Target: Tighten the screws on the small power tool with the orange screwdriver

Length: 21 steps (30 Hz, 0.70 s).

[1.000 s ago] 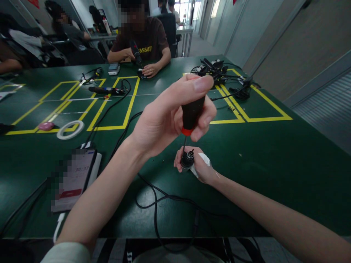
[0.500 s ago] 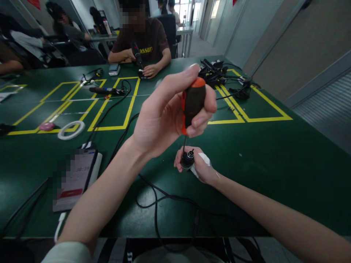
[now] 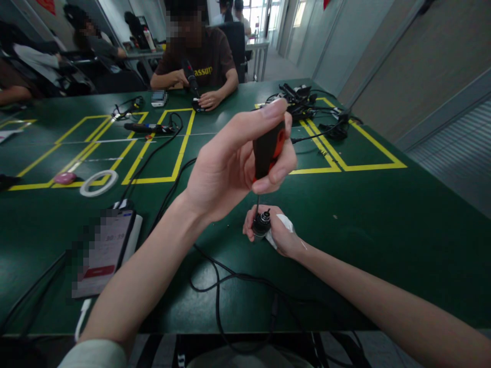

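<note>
You're at a long green table [image 3: 383, 225] marked with yellow tape boxes [image 3: 161, 148]. To your right runs a grey panelled wall [image 3: 422, 66] above grey floor [image 3: 464, 168] — ahead, bright windows [image 3: 268, 13] light a corridor, with grey desks [image 3: 261, 46] beyond.

Upper centre, a person in a dark shirt [image 3: 209, 64] sits across the green table [image 3: 383, 225]. A white tape roll [image 3: 98, 182] lies at left on yellow lines, a phone [image 3: 103, 253] lower left, tangled cables [image 3: 307, 99] upper right.
</note>
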Each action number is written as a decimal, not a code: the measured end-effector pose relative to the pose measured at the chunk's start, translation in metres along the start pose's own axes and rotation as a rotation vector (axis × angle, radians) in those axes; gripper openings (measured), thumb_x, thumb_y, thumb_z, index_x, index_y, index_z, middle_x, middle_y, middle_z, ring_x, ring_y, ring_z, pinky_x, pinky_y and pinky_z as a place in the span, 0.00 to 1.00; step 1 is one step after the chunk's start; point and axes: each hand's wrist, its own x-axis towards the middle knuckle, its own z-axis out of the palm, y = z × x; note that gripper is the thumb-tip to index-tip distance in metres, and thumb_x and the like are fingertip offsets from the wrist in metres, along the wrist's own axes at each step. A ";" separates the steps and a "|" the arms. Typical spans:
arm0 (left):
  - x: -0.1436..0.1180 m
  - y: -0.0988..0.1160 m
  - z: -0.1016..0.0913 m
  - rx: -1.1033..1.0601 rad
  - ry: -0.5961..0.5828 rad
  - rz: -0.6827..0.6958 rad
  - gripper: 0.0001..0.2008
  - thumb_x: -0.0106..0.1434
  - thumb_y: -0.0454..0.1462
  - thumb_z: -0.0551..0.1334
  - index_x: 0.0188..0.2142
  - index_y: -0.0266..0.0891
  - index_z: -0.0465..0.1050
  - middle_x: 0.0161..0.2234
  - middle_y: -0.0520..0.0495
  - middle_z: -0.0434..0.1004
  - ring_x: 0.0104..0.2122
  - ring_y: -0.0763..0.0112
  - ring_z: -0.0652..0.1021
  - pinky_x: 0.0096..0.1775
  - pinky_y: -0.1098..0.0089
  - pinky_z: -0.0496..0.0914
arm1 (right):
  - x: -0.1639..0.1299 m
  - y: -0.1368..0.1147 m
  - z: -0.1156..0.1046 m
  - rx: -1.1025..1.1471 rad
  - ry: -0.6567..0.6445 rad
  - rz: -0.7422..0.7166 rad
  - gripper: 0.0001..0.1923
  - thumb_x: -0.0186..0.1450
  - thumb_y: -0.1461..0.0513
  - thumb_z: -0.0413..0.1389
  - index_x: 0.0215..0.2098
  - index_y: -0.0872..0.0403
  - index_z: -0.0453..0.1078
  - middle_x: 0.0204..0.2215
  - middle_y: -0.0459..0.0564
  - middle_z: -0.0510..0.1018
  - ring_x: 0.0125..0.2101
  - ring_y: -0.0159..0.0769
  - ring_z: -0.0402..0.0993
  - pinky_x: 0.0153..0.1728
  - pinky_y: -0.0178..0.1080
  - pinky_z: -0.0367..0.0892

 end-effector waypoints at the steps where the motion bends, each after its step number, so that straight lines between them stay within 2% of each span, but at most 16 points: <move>1: 0.000 0.000 0.000 0.004 0.007 -0.006 0.23 0.75 0.48 0.52 0.30 0.35 0.71 0.17 0.53 0.64 0.15 0.82 0.64 0.20 0.79 0.59 | 0.000 0.000 0.000 0.000 0.001 0.002 0.26 0.64 0.42 0.60 0.23 0.55 0.72 0.17 0.47 0.74 0.19 0.33 0.70 0.24 0.36 0.69; 5: 0.001 0.001 -0.001 0.041 0.025 -0.033 0.30 0.75 0.54 0.48 0.30 0.35 0.74 0.17 0.53 0.62 0.15 0.80 0.65 0.21 0.77 0.62 | 0.000 0.001 0.000 -0.003 0.004 -0.004 0.27 0.64 0.41 0.59 0.23 0.55 0.72 0.16 0.47 0.74 0.19 0.33 0.71 0.24 0.36 0.69; 13: 0.002 0.002 0.006 0.059 0.069 -0.033 0.30 0.73 0.57 0.53 0.25 0.37 0.68 0.17 0.53 0.63 0.16 0.78 0.67 0.19 0.76 0.63 | 0.001 0.003 -0.001 -0.018 -0.007 -0.028 0.27 0.64 0.41 0.58 0.23 0.54 0.72 0.16 0.47 0.74 0.19 0.34 0.72 0.24 0.36 0.69; 17: 0.002 0.001 0.006 0.039 0.055 -0.026 0.27 0.74 0.54 0.52 0.27 0.37 0.68 0.18 0.53 0.65 0.16 0.78 0.69 0.20 0.77 0.64 | 0.000 0.003 -0.001 -0.017 -0.007 -0.022 0.27 0.64 0.41 0.58 0.23 0.55 0.72 0.16 0.47 0.74 0.20 0.34 0.72 0.24 0.36 0.69; 21: 0.001 -0.001 0.003 0.021 -0.002 0.027 0.18 0.74 0.44 0.55 0.27 0.38 0.64 0.19 0.53 0.67 0.17 0.79 0.69 0.21 0.78 0.63 | 0.001 0.001 0.001 -0.015 0.010 -0.007 0.27 0.63 0.41 0.59 0.22 0.54 0.72 0.16 0.47 0.73 0.20 0.35 0.72 0.23 0.36 0.69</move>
